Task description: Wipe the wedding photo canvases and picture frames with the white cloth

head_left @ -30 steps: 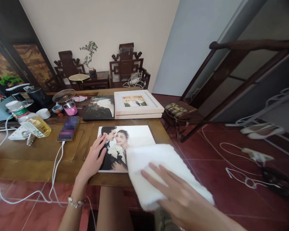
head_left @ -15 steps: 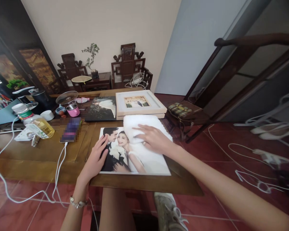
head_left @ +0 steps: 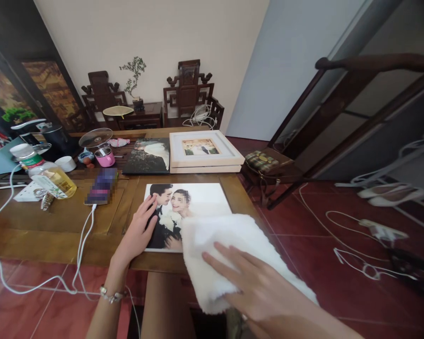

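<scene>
A wedding photo panel (head_left: 205, 197) lies flat on the wooden table (head_left: 92, 240), close to its front edge. My left hand (head_left: 137, 230) rests on the panel's left side with its fingers stretched out. A fluffy white cloth (head_left: 226, 230) covers the panel's lower right part and hangs past the table's front edge. My right hand (head_left: 247, 278) has hold of this cloth, its fingers extended over the top; the thumb is mostly hidden.
Behind the panel are a stack of framed pictures (head_left: 207, 162) and a dark photo panel (head_left: 146, 157). To the left sit a charging phone (head_left: 101, 186), a bottle of yellow liquid (head_left: 49, 176) and a pink cup (head_left: 105, 157). White cables (head_left: 79, 249) hang over the table's front edge.
My right hand has drawn the white cloth from the panel's upper right down toward me, uncovering the upper right part. My left hand stays on the panel's left side.
</scene>
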The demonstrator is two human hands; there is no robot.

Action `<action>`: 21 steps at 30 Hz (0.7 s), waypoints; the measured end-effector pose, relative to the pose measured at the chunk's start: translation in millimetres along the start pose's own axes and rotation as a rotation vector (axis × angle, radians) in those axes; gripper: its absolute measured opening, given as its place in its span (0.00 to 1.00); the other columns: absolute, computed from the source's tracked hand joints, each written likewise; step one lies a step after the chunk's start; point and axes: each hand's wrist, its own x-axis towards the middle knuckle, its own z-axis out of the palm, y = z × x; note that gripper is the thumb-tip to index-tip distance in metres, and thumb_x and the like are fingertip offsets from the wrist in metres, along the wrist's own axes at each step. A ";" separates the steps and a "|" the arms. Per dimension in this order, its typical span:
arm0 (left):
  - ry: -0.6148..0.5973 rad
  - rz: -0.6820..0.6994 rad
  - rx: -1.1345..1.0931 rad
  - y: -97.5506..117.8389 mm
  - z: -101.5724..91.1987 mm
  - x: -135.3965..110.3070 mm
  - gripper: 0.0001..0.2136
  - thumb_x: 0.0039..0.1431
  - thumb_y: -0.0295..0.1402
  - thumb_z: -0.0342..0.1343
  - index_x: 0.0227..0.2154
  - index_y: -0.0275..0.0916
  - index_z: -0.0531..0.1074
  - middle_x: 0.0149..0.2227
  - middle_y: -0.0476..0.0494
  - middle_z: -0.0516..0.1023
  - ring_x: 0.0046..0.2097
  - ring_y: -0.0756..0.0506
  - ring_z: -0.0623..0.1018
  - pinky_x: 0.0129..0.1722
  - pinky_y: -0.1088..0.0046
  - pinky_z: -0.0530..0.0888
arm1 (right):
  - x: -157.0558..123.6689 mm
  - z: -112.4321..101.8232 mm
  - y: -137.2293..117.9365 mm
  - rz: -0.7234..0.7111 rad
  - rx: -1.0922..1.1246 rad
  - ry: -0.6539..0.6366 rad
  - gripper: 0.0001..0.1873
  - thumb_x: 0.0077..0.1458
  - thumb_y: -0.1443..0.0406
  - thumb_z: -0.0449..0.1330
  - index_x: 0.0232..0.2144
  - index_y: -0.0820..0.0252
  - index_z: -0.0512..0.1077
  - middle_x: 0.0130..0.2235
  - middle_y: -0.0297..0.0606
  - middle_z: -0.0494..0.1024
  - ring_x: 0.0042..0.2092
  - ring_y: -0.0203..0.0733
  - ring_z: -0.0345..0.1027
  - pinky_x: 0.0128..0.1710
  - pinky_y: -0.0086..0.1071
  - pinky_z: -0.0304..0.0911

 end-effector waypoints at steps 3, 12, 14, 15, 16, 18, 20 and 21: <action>-0.012 0.005 0.008 0.1 -0.4 -0.3 0.22 0.67 0.36 0.41 0.63 0.46 0.55 0.67 0.45 0.52 0.68 0.43 0.50 0.65 0.55 0.50 | 15.6 -1.8 24.3 0.032 0.018 -0.080 0.19 0.39 0.74 0.56 0.33 0.53 0.78 0.58 0.39 0.69 0.58 0.59 0.61 0.51 0.52 0.64; -0.015 0.002 0.009 -0.2 -0.5 0.2 0.22 0.67 0.36 0.41 0.63 0.47 0.54 0.67 0.44 0.53 0.68 0.43 0.50 0.65 0.54 0.51 | 78.3 22.6 127.0 0.145 -0.041 0.048 0.26 0.45 0.79 0.53 0.46 0.58 0.75 0.62 0.43 0.63 0.64 0.56 0.48 0.60 0.53 0.53; -0.012 0.004 0.006 -0.5 -0.2 0.3 0.22 0.67 0.36 0.40 0.63 0.47 0.54 0.67 0.45 0.53 0.68 0.43 0.50 0.65 0.54 0.50 | 78.0 23.8 126.9 0.152 -0.042 0.049 0.26 0.46 0.79 0.53 0.46 0.60 0.74 0.62 0.44 0.62 0.65 0.57 0.46 0.61 0.55 0.51; -0.009 0.004 0.005 -0.7 -0.1 0.2 0.22 0.67 0.36 0.41 0.63 0.48 0.54 0.67 0.45 0.53 0.68 0.43 0.50 0.65 0.54 0.50 | 75.3 23.7 121.5 0.154 -0.046 0.038 0.25 0.46 0.79 0.53 0.46 0.61 0.75 0.62 0.45 0.62 0.65 0.58 0.45 0.61 0.56 0.50; -0.006 0.002 0.004 -0.8 0.1 0.1 0.22 0.67 0.36 0.41 0.63 0.47 0.54 0.67 0.45 0.53 0.68 0.43 0.50 0.65 0.54 0.50 | 71.0 23.1 112.8 0.155 -0.052 0.022 0.25 0.45 0.79 0.53 0.45 0.62 0.75 0.62 0.47 0.63 0.65 0.60 0.45 0.61 0.57 0.49; 0.000 -0.007 0.005 -1.2 0.6 -0.1 0.22 0.67 0.36 0.40 0.63 0.47 0.53 0.67 0.45 0.53 0.68 0.43 0.51 0.65 0.54 0.50 | 58.8 20.7 87.5 0.150 -0.056 -0.014 0.24 0.43 0.78 0.55 0.43 0.63 0.76 0.61 0.49 0.63 0.64 0.62 0.46 0.60 0.57 0.50; 0.004 -0.016 0.009 -1.7 1.0 -0.4 0.23 0.67 0.36 0.40 0.64 0.46 0.52 0.67 0.44 0.52 0.68 0.43 0.50 0.65 0.55 0.50 | 44.0 16.1 56.6 0.129 -0.033 -0.051 0.22 0.41 0.77 0.56 0.40 0.61 0.77 0.61 0.48 0.63 0.63 0.64 0.48 0.59 0.58 0.52; 0.003 -0.016 0.012 -2.0 1.2 -0.4 0.23 0.67 0.36 0.40 0.64 0.46 0.52 0.67 0.44 0.52 0.68 0.43 0.50 0.65 0.55 0.50 | 36.5 12.6 41.3 0.112 -0.002 -0.063 0.21 0.40 0.76 0.57 0.38 0.60 0.78 0.61 0.48 0.63 0.63 0.65 0.49 0.58 0.59 0.53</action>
